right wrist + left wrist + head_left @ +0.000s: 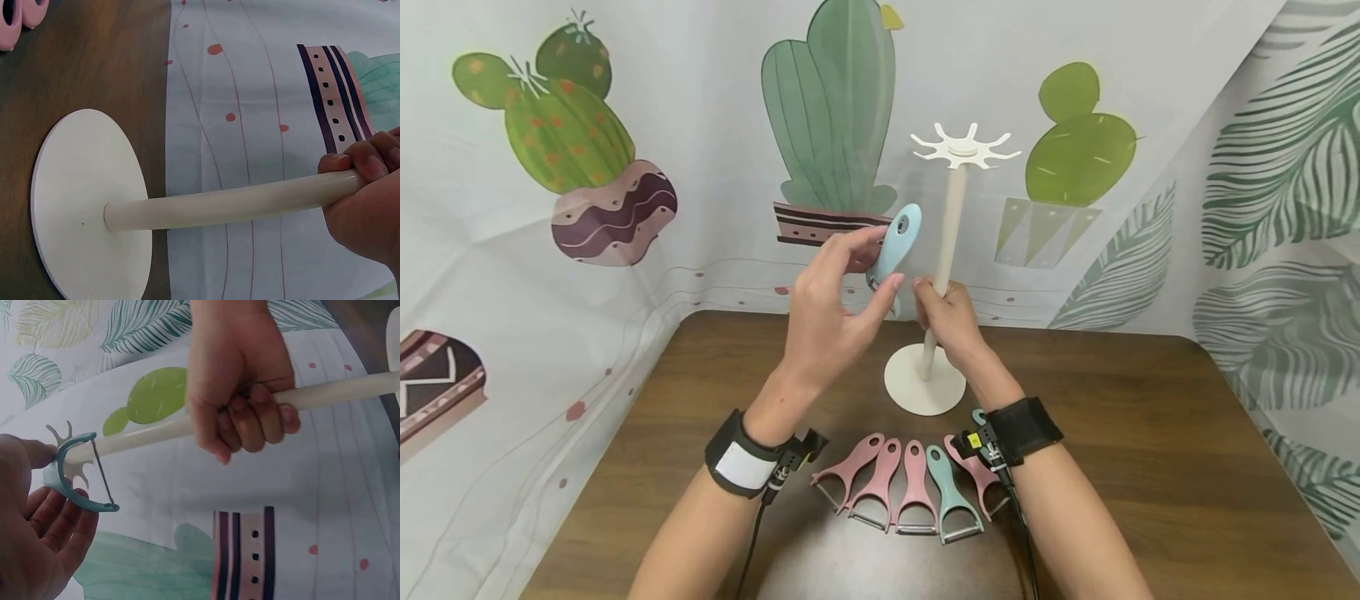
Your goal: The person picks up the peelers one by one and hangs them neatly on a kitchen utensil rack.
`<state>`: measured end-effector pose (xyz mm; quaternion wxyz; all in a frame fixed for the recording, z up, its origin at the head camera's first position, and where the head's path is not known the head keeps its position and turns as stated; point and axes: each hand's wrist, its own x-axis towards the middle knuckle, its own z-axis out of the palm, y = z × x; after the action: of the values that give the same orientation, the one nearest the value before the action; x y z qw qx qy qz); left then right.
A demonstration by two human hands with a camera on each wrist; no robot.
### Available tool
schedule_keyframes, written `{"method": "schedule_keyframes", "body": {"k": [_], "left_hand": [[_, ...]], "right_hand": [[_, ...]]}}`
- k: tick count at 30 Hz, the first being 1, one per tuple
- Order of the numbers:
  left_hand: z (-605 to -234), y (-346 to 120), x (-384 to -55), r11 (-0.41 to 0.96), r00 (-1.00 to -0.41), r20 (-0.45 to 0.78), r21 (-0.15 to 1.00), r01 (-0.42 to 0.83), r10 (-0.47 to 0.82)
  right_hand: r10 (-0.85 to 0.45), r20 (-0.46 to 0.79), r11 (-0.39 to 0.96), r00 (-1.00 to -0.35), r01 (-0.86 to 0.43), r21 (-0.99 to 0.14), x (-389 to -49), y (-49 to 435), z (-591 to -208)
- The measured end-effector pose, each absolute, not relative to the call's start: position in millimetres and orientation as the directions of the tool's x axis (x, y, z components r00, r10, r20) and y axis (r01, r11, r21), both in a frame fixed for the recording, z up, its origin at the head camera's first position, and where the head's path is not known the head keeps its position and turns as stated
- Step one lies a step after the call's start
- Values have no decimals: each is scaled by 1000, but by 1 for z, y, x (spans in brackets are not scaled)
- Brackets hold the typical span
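Note:
A light blue Y-shaped peeler (897,243) is pinched between the thumb and fingers of my left hand (829,310), its handle end with the hole pointing up. In the left wrist view, the blue peeler's (57,472) blade end faces the camera. My right hand (953,318) grips the pole (952,225) of a cream stand partway up. On top of the pole sits a ring of white hooks (962,152), with nothing hanging on it. The stand's round base (87,187) shows below the right hand. The left hand is just left of the pole, below hook height.
In front of the stand, several peelers lie in a fan on the brown table (1112,417), pink ones (915,483) and a green one (950,492). Part of the row is hidden under my right wrist strap (1024,429). Cables trail from both wrist cameras. A cactus-print cloth (715,167) hangs behind.

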<state>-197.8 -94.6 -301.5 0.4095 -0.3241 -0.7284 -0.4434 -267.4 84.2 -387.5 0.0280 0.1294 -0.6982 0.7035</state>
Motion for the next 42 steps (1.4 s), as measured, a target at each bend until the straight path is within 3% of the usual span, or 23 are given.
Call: {"method": "schedule_keyframes", "body": {"k": [21, 42], "left_hand": [[-267, -62, -210, 409, -401, 912, 335, 849, 87], [-275, -46, -222, 428, -453, 890, 393, 813, 43]], "right_hand": [[-145, 257, 0, -955, -260, -966, -269, 84, -388], [-150, 287, -33, -946, -285, -958, -268, 85, -391]]}}
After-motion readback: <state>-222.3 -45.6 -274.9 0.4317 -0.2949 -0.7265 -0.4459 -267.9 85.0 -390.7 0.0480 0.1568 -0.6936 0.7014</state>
